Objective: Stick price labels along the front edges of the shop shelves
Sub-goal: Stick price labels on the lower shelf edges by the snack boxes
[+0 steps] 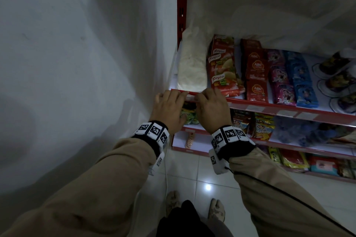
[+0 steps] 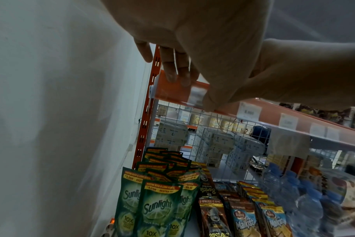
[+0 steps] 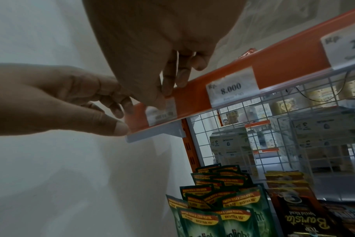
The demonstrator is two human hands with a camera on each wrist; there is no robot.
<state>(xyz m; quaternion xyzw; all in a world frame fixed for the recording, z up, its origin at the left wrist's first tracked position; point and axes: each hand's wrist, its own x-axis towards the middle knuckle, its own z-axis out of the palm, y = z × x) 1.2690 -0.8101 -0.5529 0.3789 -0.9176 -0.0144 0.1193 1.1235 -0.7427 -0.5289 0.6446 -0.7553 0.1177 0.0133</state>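
Observation:
A white price label (image 3: pixel 164 112) sits at the left end of the red front strip (image 3: pixel 192 99) of a shop shelf. My right hand (image 3: pixel 168 93) has its thumb on the label, with its fingers curled over the top of the strip. My left hand (image 3: pixel 123 117) pinches the strip's end, fingers on top and thumb under the lower lip. From the head view, the left hand (image 1: pixel 173 96) and right hand (image 1: pixel 208 96) sit side by side on the strip (image 1: pixel 269 108), with the label (image 1: pixel 190 98) between them. The left wrist view shows the label (image 2: pixel 197 94) partly covered by a thumb.
A white wall (image 1: pixel 77 63) stands close on the left, beside the red upright (image 1: pixel 182 5). Further labels, one reading 8.000 (image 3: pixel 232 89), sit along the strip. Royco sachets (image 1: pixel 223 71) and ABC sachets (image 1: pixel 257 75) lie on the shelf. Sunlight pouches (image 2: pixel 156 206) stand below.

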